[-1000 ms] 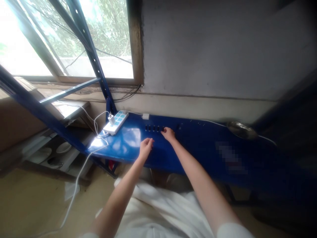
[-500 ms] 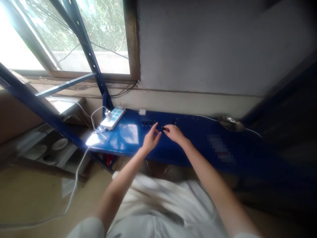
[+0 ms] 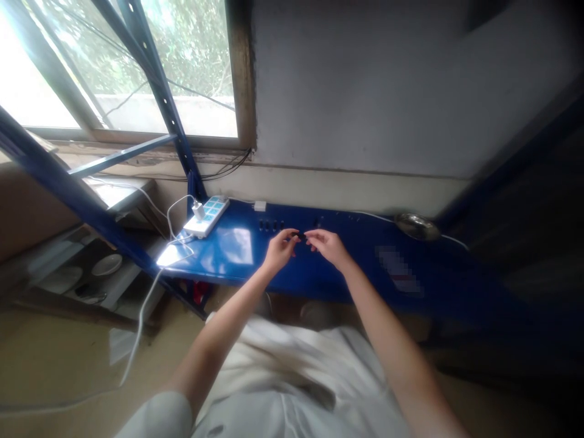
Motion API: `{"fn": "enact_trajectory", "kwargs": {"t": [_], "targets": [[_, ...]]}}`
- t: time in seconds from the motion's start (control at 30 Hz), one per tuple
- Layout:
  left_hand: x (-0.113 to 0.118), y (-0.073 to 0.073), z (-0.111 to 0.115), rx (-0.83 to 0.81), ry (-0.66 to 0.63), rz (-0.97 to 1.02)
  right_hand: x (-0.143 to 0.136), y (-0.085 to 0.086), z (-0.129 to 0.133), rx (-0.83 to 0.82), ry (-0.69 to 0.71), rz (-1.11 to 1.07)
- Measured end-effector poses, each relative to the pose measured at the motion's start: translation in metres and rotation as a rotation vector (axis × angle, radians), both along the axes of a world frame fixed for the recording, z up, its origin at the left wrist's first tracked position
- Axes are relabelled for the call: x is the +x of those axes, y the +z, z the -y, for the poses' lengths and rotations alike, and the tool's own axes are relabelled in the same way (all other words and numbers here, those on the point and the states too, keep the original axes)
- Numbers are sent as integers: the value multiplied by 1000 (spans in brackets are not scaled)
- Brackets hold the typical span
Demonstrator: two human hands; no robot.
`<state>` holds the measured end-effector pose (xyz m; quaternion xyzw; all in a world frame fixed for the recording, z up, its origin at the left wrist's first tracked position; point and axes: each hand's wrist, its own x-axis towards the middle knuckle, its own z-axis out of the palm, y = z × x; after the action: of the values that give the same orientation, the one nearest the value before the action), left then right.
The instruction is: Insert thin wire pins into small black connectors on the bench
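Both hands meet at one small dark piece

Above the blue table (image 3: 314,277), the left hand (image 3: 279,248) and right hand (image 3: 329,246) appear to pinch opposite ends of a dark piece (image 3: 300,236), right of similar pieces (image 3: 274,225). The step seems two-handed handling; the next move calls for steady fingertips.

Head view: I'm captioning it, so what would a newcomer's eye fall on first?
Probably the bright, brown-framed glass window at upper left, beside the dim grey wall. Then the glossy blue table below, with a white, blue-panelled power strip near its left end. Over the table, the left hand and right hand meet at a small black object.
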<state>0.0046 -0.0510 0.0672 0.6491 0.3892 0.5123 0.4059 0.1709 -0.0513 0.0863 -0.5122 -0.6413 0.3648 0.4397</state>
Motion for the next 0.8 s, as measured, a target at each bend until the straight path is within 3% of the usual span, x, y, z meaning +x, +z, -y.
{"fn": "enact_trajectory", "kwargs": {"t": [0.13,0.37,0.57,0.8], "targets": [[3,8,3,-36,-37,83,1,0,2,-40,-14,-115],[6,14,4,-60,-99,80,-1,4,5,-51,6,-65],[2,20,-2,-50,-42,90,0,12,6,42,-43,-70],[-2,26,-5,-91,2,165,0,14,3,56,34,-131]]}}
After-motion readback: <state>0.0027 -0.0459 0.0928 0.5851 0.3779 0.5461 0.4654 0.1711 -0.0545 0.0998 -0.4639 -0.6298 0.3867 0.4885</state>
